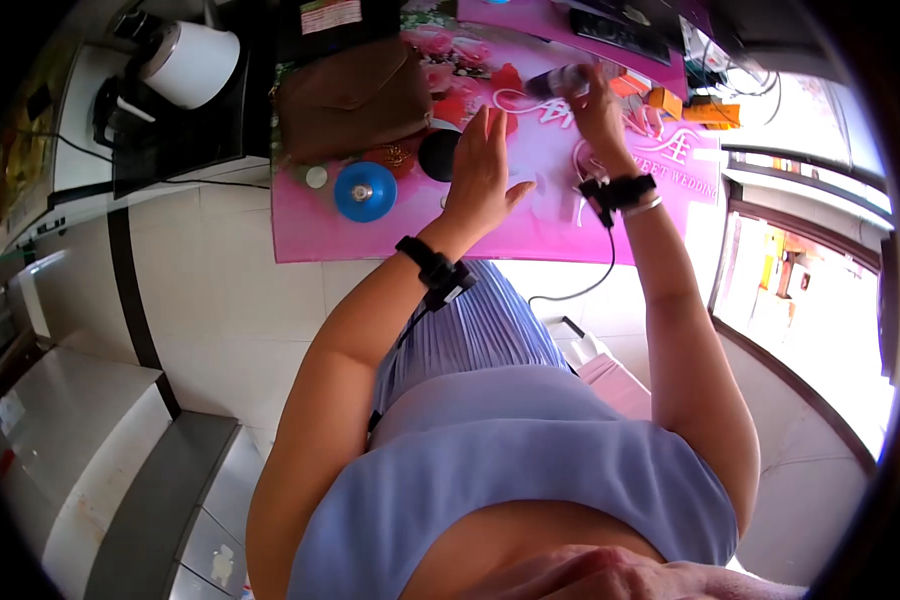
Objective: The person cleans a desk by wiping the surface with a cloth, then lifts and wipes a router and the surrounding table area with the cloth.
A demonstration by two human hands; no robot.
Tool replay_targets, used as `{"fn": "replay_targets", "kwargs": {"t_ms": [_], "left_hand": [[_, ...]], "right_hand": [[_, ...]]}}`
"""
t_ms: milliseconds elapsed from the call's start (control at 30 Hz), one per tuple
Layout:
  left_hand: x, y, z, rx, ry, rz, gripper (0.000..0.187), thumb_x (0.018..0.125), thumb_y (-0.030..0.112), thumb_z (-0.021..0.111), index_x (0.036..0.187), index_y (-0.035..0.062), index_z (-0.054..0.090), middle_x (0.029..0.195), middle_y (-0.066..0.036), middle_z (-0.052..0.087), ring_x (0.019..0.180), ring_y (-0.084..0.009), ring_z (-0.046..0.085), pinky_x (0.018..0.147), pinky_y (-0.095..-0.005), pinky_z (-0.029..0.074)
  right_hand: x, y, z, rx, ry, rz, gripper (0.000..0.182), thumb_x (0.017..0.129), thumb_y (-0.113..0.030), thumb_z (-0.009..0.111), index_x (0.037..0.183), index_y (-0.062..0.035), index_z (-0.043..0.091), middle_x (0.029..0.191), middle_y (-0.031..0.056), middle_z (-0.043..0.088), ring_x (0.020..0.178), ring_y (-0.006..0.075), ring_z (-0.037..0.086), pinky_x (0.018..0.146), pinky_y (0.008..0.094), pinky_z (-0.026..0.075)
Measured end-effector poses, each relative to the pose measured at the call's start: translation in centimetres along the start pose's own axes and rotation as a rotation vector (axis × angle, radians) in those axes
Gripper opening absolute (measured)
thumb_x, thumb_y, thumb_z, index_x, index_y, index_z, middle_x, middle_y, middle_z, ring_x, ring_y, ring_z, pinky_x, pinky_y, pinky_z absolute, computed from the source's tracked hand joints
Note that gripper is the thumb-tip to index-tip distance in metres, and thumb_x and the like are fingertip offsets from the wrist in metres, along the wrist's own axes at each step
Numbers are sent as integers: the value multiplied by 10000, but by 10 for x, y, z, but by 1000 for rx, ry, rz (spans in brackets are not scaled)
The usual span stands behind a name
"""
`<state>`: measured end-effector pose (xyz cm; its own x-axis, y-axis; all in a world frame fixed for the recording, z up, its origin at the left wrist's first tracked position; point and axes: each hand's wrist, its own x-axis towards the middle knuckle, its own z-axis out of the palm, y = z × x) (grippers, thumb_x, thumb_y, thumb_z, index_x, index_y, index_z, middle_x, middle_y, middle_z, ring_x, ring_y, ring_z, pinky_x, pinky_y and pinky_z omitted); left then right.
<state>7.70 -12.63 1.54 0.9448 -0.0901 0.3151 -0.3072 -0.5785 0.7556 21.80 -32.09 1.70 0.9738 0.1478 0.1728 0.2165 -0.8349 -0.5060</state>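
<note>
Over the pink printed table top [410,235], my left hand [482,172] is open, its fingers stretched out and the thumb apart, holding nothing. Close by its fingers is a black round object [436,156], partly covered by the hand. Farther right, my right hand [597,112] is closed around the end of a dark cylindrical bottle [555,82], which lies sideways in its fingers; its label is too blurred to read. To the left of my left hand sits a blue round object [366,192] with a metal piece at its centre.
A brown leather bag [355,100] lies at the back left, near a small whitish disc [316,177]. Small orange boxes [710,113] and a black keyboard [620,36] are at the back right. A white kettle [192,65] stands far left. A cable [610,255] hangs from my right wrist.
</note>
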Motion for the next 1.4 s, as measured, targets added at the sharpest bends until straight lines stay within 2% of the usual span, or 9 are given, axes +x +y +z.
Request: {"fn": "replay_targets", "kwargs": {"t_ms": [267, 400, 467, 533, 667, 833, 1067, 1200, 1400], "left_hand": [[-38, -9, -43, -39, -11, -26, 748, 743, 101, 734, 1365, 31, 325, 1426, -279, 260, 1287, -445, 331, 1052, -474, 323], [-39, -14, -50, -70, 13, -73, 692, 763, 79, 705, 1354, 24, 348, 1409, -262, 306, 1269, -428, 363, 1041, -463, 335], [-39, -14, -61, -47, 43, -54, 666, 772, 73, 694, 1347, 23, 362, 1399, -253, 328, 1262, -418, 375, 1034, -461, 339], [-41, -15, -77, -21, 70, -34, 640, 781, 66, 683, 1341, 21, 376, 1389, -243, 350, 1254, -409, 388, 1026, -459, 344], [-56, -23, -104, 146, 143, -51, 580, 798, 62, 669, 1319, 24, 417, 1371, -214, 382, 1241, -390, 407, 1014, -460, 347], [-67, -35, -112, 201, 175, -93, 556, 795, 63, 674, 1299, 36, 441, 1347, -191, 409, 1244, -381, 407, 1008, -471, 350], [-47, -36, -80, 38, 4, -31, 573, 756, 55, 685, 1279, 34, 452, 1320, -192, 422, 1252, -390, 395, 1025, -461, 355], [-31, -41, -58, 155, -92, -37, 559, 781, 97, 665, 1295, 52, 453, 1301, -201, 440, 1250, -399, 395, 1029, -465, 356], [-24, -53, -29, 344, -184, -36, 528, 779, 116, 660, 1279, 68, 494, 1319, -201, 422, 1222, -389, 419, 999, -457, 378]], "right_hand": [[114, 89, 39, -483, 286, -362, 494, 874, -398, 562, 1288, -132, 529, 1337, 220, 472, 1180, 438, 461, 1000, 487, 364], [89, 42, 13, -394, 302, -439, 464, 869, -293, 562, 1293, -109, 517, 1284, 224, 518, 1179, 440, 462, 988, 495, 372], [40, 14, -3, -341, 65, 61, 354, 843, -187, 586, 1169, -54, 554, 1046, 246, 607, 1007, 435, 566, 807, 502, 463], [-19, 8, -12, -268, 70, -156, 458, 802, -83, 597, 1243, -19, 488, 1150, 225, 561, 999, 402, 570, 856, 465, 461], [-120, 70, 11, -327, -31, 124, 671, 874, -368, 571, 1427, -88, 312, 1472, 217, 260, 1338, 436, 274, 1063, 547, 259], [-108, 52, 47, -452, -259, -19, 686, 895, -376, 510, 1469, -113, 244, 1542, 135, 173, 1425, 352, 113, 1105, 541, 86], [-4, -33, 71, -204, -601, -609, 708, 851, -235, 586, 1464, -108, 256, 1504, 111, 291, 1375, 307, 277, 1084, 516, 168], [-10, -24, 64, -160, -121, -297, 600, 878, -236, 577, 1415, -92, 351, 1461, 186, 326, 1371, 336, 283, 1098, 491, 230], [-101, 12, 23, -150, -218, -490, 437, 789, 12, 539, 1221, -39, 583, 1223, 175, 591, 1162, 322, 541, 938, 401, 428]]}}
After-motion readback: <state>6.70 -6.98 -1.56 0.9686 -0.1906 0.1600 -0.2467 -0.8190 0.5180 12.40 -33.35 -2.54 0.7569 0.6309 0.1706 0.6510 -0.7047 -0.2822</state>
